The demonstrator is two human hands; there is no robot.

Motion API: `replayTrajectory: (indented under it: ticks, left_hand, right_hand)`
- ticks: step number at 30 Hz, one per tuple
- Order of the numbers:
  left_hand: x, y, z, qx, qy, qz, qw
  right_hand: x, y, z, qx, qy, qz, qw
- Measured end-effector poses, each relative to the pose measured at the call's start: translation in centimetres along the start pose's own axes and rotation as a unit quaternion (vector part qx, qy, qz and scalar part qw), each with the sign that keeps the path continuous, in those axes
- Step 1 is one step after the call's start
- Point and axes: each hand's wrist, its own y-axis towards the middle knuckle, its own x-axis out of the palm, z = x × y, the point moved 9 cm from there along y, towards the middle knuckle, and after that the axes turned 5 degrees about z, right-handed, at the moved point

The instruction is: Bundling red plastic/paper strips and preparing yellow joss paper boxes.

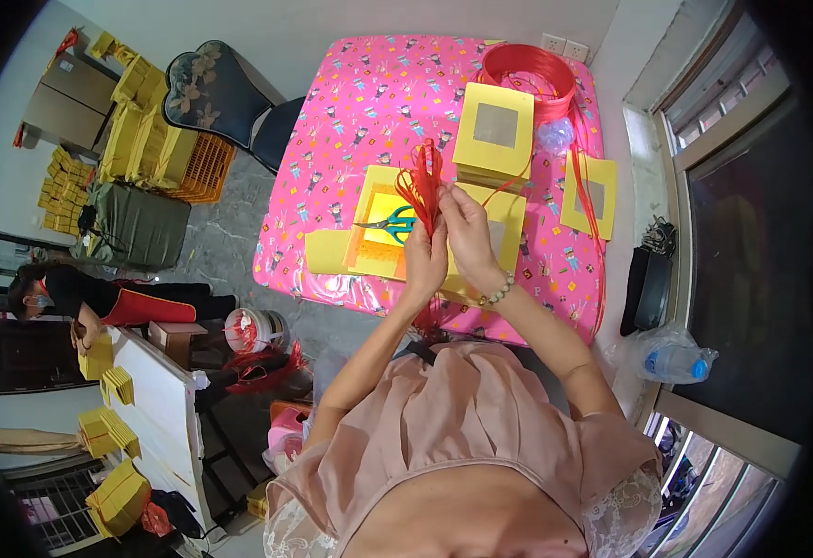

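A looped bundle of thin red strands (pixel 420 181) rises from my left hand (pixel 427 259), whose fingers are closed around its lower end. Right beside it, my right hand (pixel 467 228) pinches at the strands, with a beaded bracelet on the wrist. Just left of the bundle, scissors with teal handles (pixel 399 221) lie on yellow and orange paper sheets (pixel 379 259). Beyond my right hand stands a stack of yellow paper with a grey square on top (pixel 497 126). Another yellow stack (pixel 512 209) lies partly hidden behind my right hand.
A pink patterned cloth (pixel 332 139) covers the table. At its far right sits a large red coil (pixel 555 102); long red strands (pixel 588 209) trail along the right side over a yellow sheet (pixel 600 177). A dark chair (pixel 216 93) stands left. Another person (pixel 99 298) works at a white table (pixel 160 391).
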Motion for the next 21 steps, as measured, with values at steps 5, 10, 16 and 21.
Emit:
replayTrajectory:
  ticks: [5, 10, 16, 21]
  left_hand:
    - [-2.1, 0.4, 0.0, -0.119, -0.102, 0.079, 0.985]
    - [-5.7, 1.4, 7.8, -0.134, -0.314, 0.122, 0.932]
    - [-15.4, 3.9, 13.6, -0.073, -0.579, 0.072, 0.809]
    - [-32.1, 2.0, 15.0, 0.036, -0.592, 0.103, 0.799]
  right_hand:
    - [1.5, -2.4, -0.7, -0.090, -0.081, -0.033, 0.992]
    - [4.6, -6.3, 1.2, -0.042, -0.050, -0.272, 0.960]
    - [4.7, -11.9, 4.8, 0.190, -0.259, -0.534, 0.783]
    - [1.1, -10.1, 2.0, 0.200, -0.263, -0.587, 0.739]
